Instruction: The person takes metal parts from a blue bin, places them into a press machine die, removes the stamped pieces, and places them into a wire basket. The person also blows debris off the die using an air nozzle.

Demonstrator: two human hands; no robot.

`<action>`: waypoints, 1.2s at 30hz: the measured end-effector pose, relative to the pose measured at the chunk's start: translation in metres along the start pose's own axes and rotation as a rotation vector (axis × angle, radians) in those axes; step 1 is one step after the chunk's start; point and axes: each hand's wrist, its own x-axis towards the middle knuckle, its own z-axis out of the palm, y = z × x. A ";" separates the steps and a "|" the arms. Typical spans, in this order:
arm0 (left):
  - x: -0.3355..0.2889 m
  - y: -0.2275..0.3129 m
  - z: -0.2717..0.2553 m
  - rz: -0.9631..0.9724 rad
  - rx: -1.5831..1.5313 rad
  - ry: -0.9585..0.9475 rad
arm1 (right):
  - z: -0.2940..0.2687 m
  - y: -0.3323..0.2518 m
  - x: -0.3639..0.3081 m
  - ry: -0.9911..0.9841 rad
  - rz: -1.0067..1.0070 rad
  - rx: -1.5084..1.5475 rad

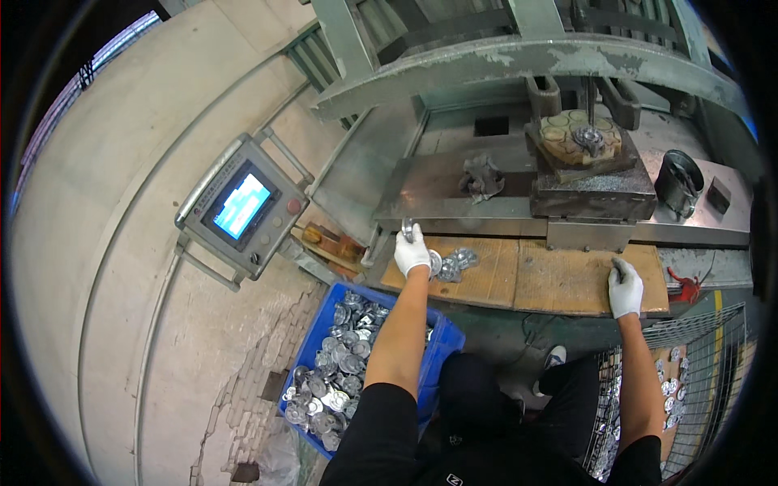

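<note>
My left hand (412, 252), in a white glove, is closed on a small round metal casting (408, 228) above the left end of the cardboard-covered ledge (559, 275). Right beside this hand lies a small pile of shiny metal castings (458, 264) on the cardboard. My right hand (625, 289), gloved in white with darkened fingertips, is over the right part of the ledge; its fingers point forward and hold nothing I can see. Beyond it stands a press block with a yellowish fixture (577, 138), where one metal casting (589, 138) sits under a vertical rod.
A blue bin (442, 334) full of castings stands below my left forearm. At my right is a wire basket (717, 328) with castings on cardboard. A control panel (241, 209) is at left. The machine table carries a crumpled grey rag (481, 178) and a metal can (679, 184).
</note>
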 end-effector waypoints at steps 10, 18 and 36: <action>0.046 -0.040 -0.028 -0.348 -0.786 -0.096 | 0.014 -0.001 0.002 -0.007 -0.025 0.037; -0.063 0.052 -0.061 0.739 0.044 -0.519 | 0.005 0.004 0.002 -0.029 -0.015 -0.019; -0.125 0.048 -0.030 0.635 0.355 -0.768 | 0.003 -0.012 0.001 -0.021 0.021 -0.059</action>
